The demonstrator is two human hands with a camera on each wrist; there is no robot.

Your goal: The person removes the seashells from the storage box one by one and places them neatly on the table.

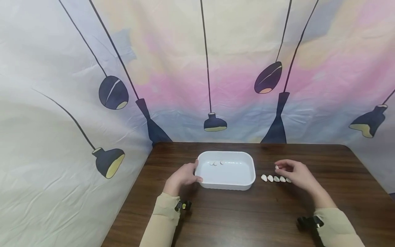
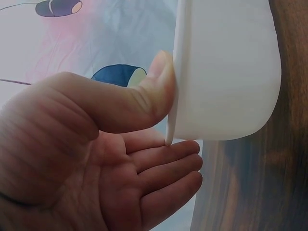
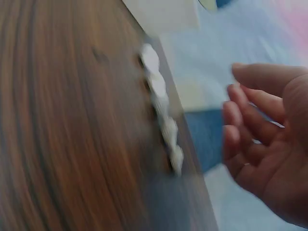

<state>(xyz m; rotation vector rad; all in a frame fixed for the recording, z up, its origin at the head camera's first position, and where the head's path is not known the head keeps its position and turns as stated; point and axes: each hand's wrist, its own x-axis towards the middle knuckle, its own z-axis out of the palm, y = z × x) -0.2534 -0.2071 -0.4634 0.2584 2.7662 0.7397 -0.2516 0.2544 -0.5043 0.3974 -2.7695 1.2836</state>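
Head view: left hand (image 1: 183, 175) grips tray (image 1: 226, 176); right hand (image 1: 294, 171) pinches white piece (image 1: 276, 167).

Tray (image 1: 228, 175) and shells (image 1: 276, 179) are white, table (image 1: 234, 214) grained brown.

The head view cuts off the near edge of the bench (image 1: 234, 216). The right hand (image 1: 296, 173) partly hides the white row (image 1: 276, 179) at its end toward the bench's right edge, and the pale piece (image 1: 276, 167) it pinches. Tiny bits (image 1: 221, 163) in the tray (image 1: 228, 176) are unidentifiable. The right wrist view blurs the row.
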